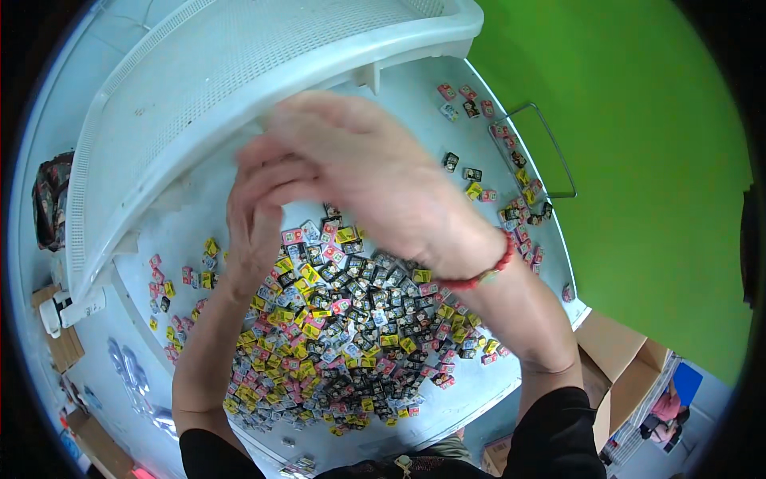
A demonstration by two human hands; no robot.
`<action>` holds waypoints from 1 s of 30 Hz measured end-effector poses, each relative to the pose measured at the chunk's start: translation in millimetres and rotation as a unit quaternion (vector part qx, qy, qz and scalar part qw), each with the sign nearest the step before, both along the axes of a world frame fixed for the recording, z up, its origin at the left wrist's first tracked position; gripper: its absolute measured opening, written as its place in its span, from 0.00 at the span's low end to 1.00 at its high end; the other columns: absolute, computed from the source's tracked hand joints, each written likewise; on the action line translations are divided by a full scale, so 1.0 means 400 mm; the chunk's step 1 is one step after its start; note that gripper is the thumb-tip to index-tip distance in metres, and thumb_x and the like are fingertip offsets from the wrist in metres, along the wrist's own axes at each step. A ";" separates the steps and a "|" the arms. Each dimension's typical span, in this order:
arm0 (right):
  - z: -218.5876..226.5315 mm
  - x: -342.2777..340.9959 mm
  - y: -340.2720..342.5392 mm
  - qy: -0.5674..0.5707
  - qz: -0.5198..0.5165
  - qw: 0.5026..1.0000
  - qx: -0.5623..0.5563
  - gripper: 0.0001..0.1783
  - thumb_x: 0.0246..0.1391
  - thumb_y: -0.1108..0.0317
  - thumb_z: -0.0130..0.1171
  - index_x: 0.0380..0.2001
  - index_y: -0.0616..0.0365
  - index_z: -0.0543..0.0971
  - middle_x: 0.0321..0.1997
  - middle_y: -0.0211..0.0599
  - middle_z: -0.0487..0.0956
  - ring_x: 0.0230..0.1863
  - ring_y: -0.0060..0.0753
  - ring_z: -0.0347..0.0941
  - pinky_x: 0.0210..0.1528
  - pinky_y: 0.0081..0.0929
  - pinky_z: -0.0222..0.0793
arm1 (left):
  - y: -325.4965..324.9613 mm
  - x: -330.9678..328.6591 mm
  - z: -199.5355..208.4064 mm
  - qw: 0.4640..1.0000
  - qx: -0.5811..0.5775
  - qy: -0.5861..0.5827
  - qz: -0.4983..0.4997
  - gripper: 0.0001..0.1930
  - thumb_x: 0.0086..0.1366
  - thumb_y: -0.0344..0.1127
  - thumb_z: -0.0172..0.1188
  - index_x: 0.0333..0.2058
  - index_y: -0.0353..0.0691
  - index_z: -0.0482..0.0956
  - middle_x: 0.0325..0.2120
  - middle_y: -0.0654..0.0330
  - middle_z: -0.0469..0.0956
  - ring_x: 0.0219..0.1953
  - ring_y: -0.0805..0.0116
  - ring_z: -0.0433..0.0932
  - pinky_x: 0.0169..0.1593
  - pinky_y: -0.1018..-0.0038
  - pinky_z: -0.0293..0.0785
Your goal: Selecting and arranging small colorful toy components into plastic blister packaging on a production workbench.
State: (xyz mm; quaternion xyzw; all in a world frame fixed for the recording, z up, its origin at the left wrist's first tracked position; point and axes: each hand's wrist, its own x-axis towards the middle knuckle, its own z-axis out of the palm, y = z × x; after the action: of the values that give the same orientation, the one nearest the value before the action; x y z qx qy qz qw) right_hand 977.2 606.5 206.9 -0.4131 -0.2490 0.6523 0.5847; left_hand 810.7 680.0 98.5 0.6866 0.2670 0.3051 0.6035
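Note:
My two hands meet in front of the rim of a large white perforated plastic basket [263, 84]. My left hand [254, 219] is raised with its fingers curled together. What they hold, if anything, is hidden. Across its fingertips reaches my right hand [371, 164], wearing a red bead bracelet [509, 254] at the wrist; motion smears its fingers. Below both hands a broad heap of small packets [351, 319] in black, yellow, pink and pale blue covers much of the white table [471, 399].
Loose packets [471, 176] lie scattered toward the right edge, beside a metal wire loop [558, 152]. Cardboard boxes [610, 347] stand at the lower right. A dark bag [52, 199] is at the far left. A person [666, 415] appears at the far lower right.

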 end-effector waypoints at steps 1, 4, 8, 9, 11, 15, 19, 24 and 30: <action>-0.021 0.032 -0.011 -0.100 -0.003 0.995 0.030 0.19 0.65 0.61 0.51 0.47 0.69 0.73 0.43 0.48 0.79 0.38 0.34 0.79 0.43 0.27 0.75 | -0.003 0.012 0.008 0.999 0.025 -0.022 0.029 0.19 0.72 0.41 0.37 0.50 0.34 0.70 0.52 0.53 0.74 0.55 0.62 0.72 0.61 0.65 0.64; -0.164 0.172 -0.029 -0.610 -0.166 0.764 0.127 0.14 0.61 0.65 0.56 0.43 0.64 0.78 0.47 0.46 0.79 0.43 0.34 0.78 0.43 0.30 0.75 | 0.019 0.042 0.022 0.987 0.157 0.016 0.009 0.23 0.73 0.43 0.32 0.51 0.32 0.69 0.52 0.53 0.75 0.54 0.61 0.72 0.58 0.66 0.66; -0.293 0.351 -0.048 -0.778 -0.171 0.592 0.119 0.16 0.60 0.62 0.56 0.47 0.59 0.77 0.50 0.49 0.76 0.49 0.47 0.74 0.50 0.39 0.71 | 0.033 0.098 0.037 0.994 0.066 -0.022 0.089 0.28 0.75 0.49 0.32 0.51 0.29 0.71 0.48 0.52 0.78 0.53 0.61 0.74 0.56 0.66 0.69; -0.317 0.369 -0.052 -0.834 -0.175 0.519 0.066 0.18 0.60 0.58 0.55 0.49 0.57 0.76 0.51 0.50 0.75 0.51 0.51 0.71 0.54 0.43 0.67 | 0.034 0.111 0.037 0.994 0.066 -0.022 0.089 0.28 0.75 0.49 0.32 0.51 0.29 0.71 0.48 0.52 0.78 0.53 0.61 0.74 0.56 0.66 0.69; -0.379 0.411 -0.069 -0.855 -0.150 0.495 -0.044 0.24 0.61 0.51 0.52 0.54 0.54 0.72 0.56 0.52 0.70 0.59 0.57 0.63 0.62 0.51 0.57 | 0.025 0.148 0.038 0.992 0.000 -0.071 0.100 0.29 0.75 0.51 0.36 0.52 0.27 0.72 0.46 0.49 0.78 0.52 0.62 0.75 0.55 0.66 0.70; -0.380 0.277 -0.095 -0.831 -0.115 0.544 -0.018 0.25 0.60 0.54 0.52 0.54 0.59 0.71 0.59 0.54 0.68 0.61 0.60 0.61 0.63 0.54 0.56 | 0.035 0.159 -0.007 0.992 -0.042 -0.030 0.119 0.29 0.74 0.51 0.40 0.52 0.25 0.72 0.46 0.47 0.78 0.52 0.65 0.75 0.54 0.68 0.70; -0.358 0.092 -0.219 -0.768 0.030 0.623 0.143 0.24 0.57 0.56 0.57 0.52 0.60 0.72 0.61 0.51 0.68 0.64 0.61 0.59 0.64 0.53 0.55 | 0.057 0.148 -0.101 0.994 0.006 0.047 0.103 0.26 0.73 0.48 0.44 0.53 0.28 0.72 0.48 0.51 0.78 0.53 0.65 0.74 0.55 0.71 0.69; -0.277 0.233 -0.271 -0.753 -0.133 0.631 0.128 0.17 0.59 0.67 0.54 0.50 0.59 0.74 0.57 0.46 0.72 0.60 0.51 0.65 0.62 0.44 0.61 | 0.050 0.114 -0.061 0.992 0.096 0.081 0.020 0.22 0.71 0.45 0.48 0.53 0.32 0.72 0.54 0.51 0.73 0.58 0.61 0.70 0.60 0.69 0.64; -0.362 0.342 -0.295 -0.841 -0.190 0.506 -0.033 0.15 0.60 0.66 0.53 0.48 0.61 0.74 0.55 0.50 0.72 0.59 0.55 0.64 0.60 0.44 0.61 | -0.049 0.109 -0.084 0.903 0.382 0.137 -0.140 0.22 0.65 0.45 0.54 0.51 0.34 0.73 0.57 0.47 0.67 0.63 0.50 0.62 0.65 0.60 0.56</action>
State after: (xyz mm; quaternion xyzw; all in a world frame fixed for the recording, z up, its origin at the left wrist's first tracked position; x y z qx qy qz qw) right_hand 1113.9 488.3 62.0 -0.8242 -0.5172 -0.1206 0.1965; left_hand 854.5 660.3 65.0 0.9297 0.1111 0.1996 0.2888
